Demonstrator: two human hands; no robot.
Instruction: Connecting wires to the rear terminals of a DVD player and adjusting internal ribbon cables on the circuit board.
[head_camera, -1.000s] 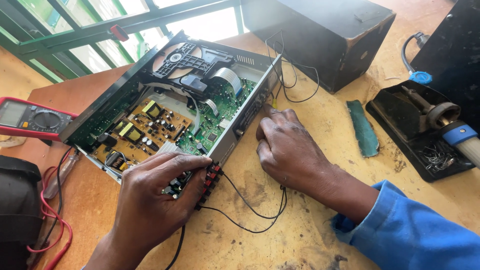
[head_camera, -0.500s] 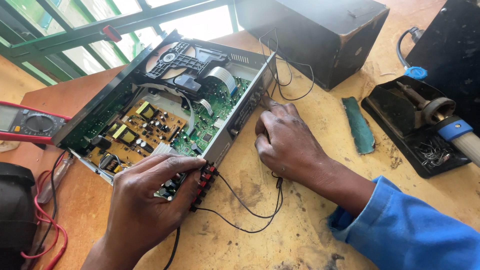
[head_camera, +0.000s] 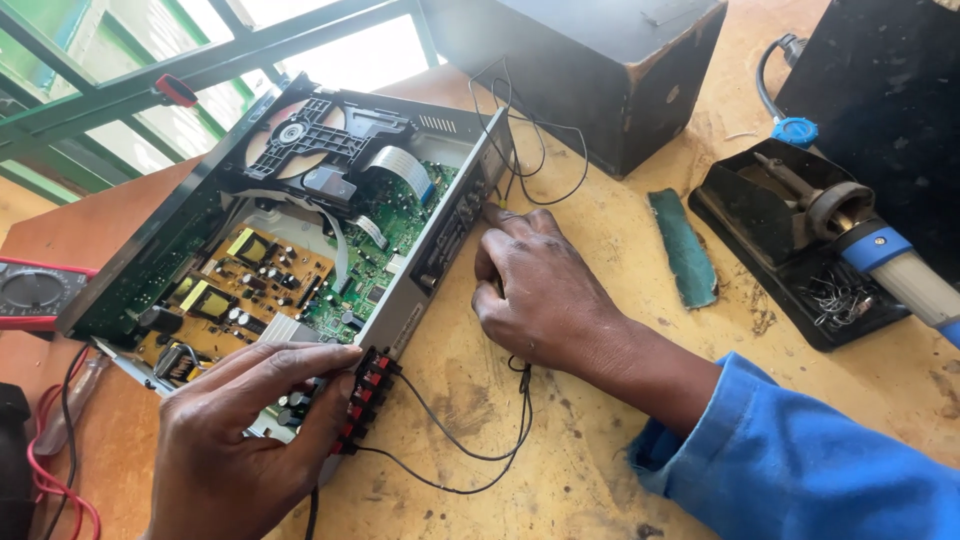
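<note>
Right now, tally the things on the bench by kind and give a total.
Opened disc player: 1
Black boxes: 1
Soldering iron with stand: 1
Green pad: 1
Multimeter: 1
Total: 5

The left hand and right hand both touch the player.

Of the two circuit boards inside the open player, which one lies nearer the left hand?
The tan board with yellow components, just beyond the left hand; the green board lies farther back, toward the right hand.

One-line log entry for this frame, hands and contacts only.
left hand: fingers on red-black terminal strip | right hand: on rear panel of open disc player | thin black wire: on wooden table
</note>
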